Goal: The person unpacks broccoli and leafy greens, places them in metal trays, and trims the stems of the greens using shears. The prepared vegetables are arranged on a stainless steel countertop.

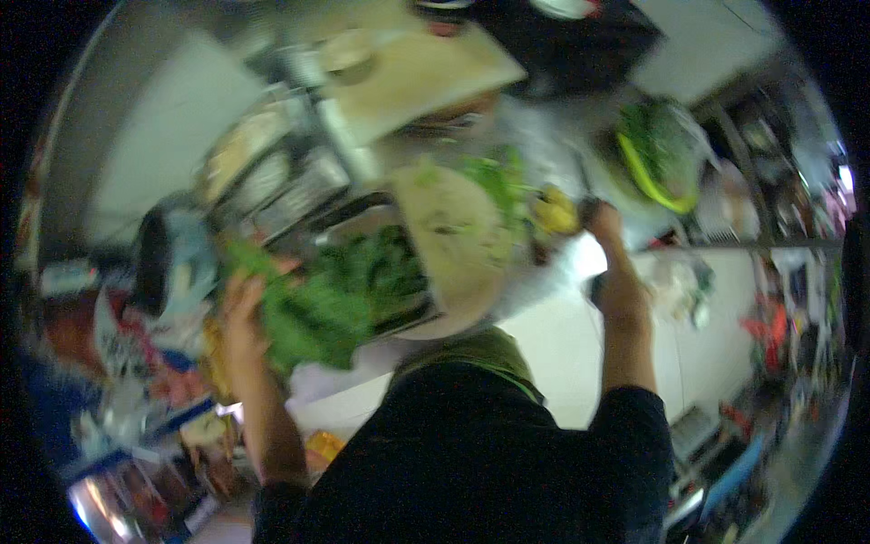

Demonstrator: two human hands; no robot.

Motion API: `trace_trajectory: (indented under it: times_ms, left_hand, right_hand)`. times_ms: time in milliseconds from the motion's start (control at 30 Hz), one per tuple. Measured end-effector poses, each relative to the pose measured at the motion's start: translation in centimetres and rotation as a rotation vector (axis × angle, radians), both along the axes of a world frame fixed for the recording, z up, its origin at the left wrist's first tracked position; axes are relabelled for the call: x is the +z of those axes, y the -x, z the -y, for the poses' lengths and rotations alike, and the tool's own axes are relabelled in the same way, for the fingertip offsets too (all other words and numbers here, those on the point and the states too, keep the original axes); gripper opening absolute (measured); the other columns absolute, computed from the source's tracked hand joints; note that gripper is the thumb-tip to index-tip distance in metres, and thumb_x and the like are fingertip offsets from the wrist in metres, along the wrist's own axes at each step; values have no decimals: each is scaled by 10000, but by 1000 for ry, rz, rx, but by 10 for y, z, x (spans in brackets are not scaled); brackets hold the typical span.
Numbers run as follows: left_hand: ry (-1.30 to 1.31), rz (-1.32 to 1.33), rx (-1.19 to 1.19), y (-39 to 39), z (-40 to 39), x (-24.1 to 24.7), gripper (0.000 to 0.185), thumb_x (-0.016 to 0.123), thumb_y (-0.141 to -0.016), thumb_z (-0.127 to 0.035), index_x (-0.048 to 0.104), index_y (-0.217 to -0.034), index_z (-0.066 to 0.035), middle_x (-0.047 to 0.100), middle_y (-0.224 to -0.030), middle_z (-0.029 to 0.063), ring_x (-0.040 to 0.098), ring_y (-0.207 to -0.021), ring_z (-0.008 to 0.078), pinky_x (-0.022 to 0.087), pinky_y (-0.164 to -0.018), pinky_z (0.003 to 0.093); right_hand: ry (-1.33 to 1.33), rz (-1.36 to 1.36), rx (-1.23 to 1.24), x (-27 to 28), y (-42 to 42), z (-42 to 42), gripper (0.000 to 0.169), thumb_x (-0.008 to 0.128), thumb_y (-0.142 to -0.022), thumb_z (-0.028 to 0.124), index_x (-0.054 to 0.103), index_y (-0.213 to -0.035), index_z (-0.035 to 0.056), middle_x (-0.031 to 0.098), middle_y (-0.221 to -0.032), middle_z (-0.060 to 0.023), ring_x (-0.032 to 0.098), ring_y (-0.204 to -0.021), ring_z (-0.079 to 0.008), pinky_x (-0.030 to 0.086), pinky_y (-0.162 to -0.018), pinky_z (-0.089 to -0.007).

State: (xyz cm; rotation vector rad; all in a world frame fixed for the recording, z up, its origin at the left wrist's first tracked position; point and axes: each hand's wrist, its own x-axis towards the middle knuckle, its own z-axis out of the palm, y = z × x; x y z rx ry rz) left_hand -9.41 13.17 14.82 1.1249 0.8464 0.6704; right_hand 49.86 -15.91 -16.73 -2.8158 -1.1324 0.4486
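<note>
My left hand (246,306) grips leafy greens (312,323) by their stem end, at the left side of a metal tray. More dark green leaves (380,268) lie in that tray. Right of it lies a round cutting board (455,251) with green scraps on it and light green stems (499,180) by its far edge. My right hand (603,221), at the right, is closed on a dark handle, apparently a knife's; blur hides the rest of it. A yellow item (554,211) sits just left of this hand.
A rectangular cutting board (421,75) lies at the back, beside a black surface (557,54). Containers (272,170) stand at the back left, near a dark round pot (173,251). A yellow-green rimmed basket (639,170) of bagged greens is at the right.
</note>
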Motion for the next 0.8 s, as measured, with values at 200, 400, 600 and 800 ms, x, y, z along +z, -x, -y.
trace_trajectory:
  times_ms: [200, 400, 600, 800]
  left_hand:
    - [-22, 70, -425, -111, -15, -15, 623, 575, -1009, -236, 321, -1549, -57, 669, -1187, 168, 660, -1024, 240, 544, -890, 393]
    - [96, -5, -447, -167, 4, -32, 601, 576, -1016, -237, 345, -1541, -56, 670, -1109, 124, 653, -1005, 204, 556, -873, 371]
    - [142, -52, -426, -217, 29, -36, 577, 594, -1002, -248, 404, -1508, -47, 652, -1015, 64, 648, -897, 173, 554, -832, 342]
    - [-12, -298, -452, -241, 47, -37, 488, 638, -990, -259, 506, -1419, -68, 627, -992, 19, 623, -864, 131, 548, -777, 313]
  right_hand:
    - [203, -91, -136, 143, 55, -34, 540, 696, -822, 501, 677, -1000, -7, 711, -1063, -235, 679, -1050, -381, 553, -891, -428]
    - [80, -180, -66, 120, 24, -15, 589, 787, -711, 463, 675, -1050, -5, 716, -1024, -246, 690, -1016, -385, 555, -878, -422]
    - [-117, -181, -118, 105, 10, 1, 380, 690, -787, 312, 663, -926, -40, 708, -896, -277, 700, -886, -434, 557, -767, -483]
    - [-301, -727, -210, 107, -30, 23, 193, 678, -799, 169, 669, -882, -5, 723, -850, -165, 691, -760, -293, 549, -688, -382]
